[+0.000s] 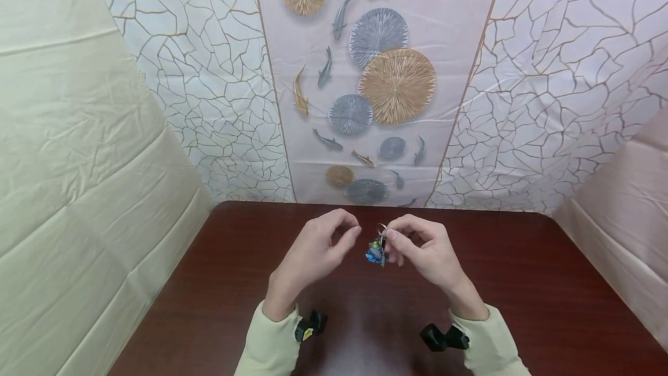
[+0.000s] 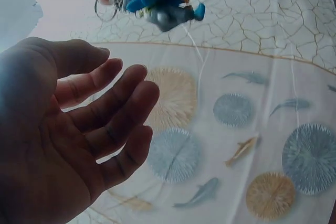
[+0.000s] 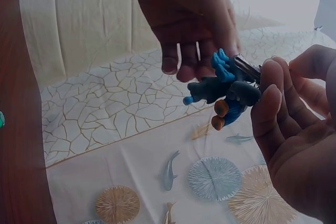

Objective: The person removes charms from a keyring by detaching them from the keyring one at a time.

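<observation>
My right hand (image 1: 429,249) pinches the metal ring of a keychain (image 1: 375,252) between thumb and fingertips, above the table. Small figures hang from it, in blue, grey and a little green; the right wrist view also shows orange parts on the keychain (image 3: 227,90) and a silvery metal piece beside my fingers. To its left is my left hand (image 1: 315,248), raised, its fingers loosely bent and apart from the keychain. In the left wrist view nothing lies in the palm of the left hand (image 2: 68,114), and the keychain (image 2: 160,3) hangs beyond its fingertips.
A dark reddish-brown table (image 1: 209,306) lies under both hands. Behind it hangs a cloth (image 1: 355,155) printed with fish, round leaf shapes and a cracked pattern. Pale cloth walls (image 1: 78,190) stand at both sides. A small green thing (image 3: 1,119) shows at the right wrist view's left edge.
</observation>
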Demonstrator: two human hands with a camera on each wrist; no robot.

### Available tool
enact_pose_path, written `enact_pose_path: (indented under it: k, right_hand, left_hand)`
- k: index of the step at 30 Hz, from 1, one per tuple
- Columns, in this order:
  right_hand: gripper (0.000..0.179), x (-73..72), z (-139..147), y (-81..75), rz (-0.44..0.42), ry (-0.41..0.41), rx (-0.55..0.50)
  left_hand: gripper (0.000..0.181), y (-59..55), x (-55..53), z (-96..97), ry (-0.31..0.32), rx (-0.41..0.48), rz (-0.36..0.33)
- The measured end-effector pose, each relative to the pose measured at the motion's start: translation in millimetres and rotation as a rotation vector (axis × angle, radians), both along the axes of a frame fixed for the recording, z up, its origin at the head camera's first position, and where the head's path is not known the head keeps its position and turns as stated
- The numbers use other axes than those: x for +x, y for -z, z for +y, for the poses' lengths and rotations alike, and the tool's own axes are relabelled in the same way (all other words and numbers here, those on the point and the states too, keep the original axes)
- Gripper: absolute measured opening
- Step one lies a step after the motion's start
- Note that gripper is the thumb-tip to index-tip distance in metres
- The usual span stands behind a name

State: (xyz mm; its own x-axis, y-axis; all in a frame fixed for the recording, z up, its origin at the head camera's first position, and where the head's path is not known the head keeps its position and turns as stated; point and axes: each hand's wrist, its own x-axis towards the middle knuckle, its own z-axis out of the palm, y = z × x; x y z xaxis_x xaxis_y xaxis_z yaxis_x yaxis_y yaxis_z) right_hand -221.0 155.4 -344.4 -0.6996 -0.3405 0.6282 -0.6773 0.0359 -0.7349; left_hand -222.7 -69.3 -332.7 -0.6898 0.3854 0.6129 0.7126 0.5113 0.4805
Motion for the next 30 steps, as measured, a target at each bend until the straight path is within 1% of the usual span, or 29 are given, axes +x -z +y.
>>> enact_pose_path:
  k: [3,8,11,15,19,26,30]
  right_hand:
    - [0.015,-0.5,0,0.2,0.004,-0.001,-0.007]
    - [0.015,-1.2,-1,0.7,0.017,-0.007,-0.023]
    - [0.015,-1.1,-2,0.9,0.010,-0.005,-0.020]
    - [0.015,0.0,-2,0.6,0.000,0.005,-0.016]
    - [0.015,1.2,-2,-0.2,0.012,0.015,-0.015]
    - [0.016,1.5,-5,-0.1,0.022,-0.003,-0.012]
    - [0.017,1.7,-6,0.6,0.032,-0.011,-0.009]
  left_hand:
    - [0.003,0.5,0.9,3.7,0.045,0.012,0.020]
    - [0.007,3.8,0.8,12.9,0.138,0.034,0.024]
    - [0.009,6.4,0.6,18.2,0.170,0.033,0.034]
    - [0.009,7.8,1.0,21.7,0.167,0.028,0.048]
    - [0.008,7.1,1.9,22.3,0.166,0.026,0.033]
    - [0.007,5.9,3.0,21.9,0.123,0.007,0.039]
    - [0.006,5.8,3.6,21.0,0.109,0.032,0.041]
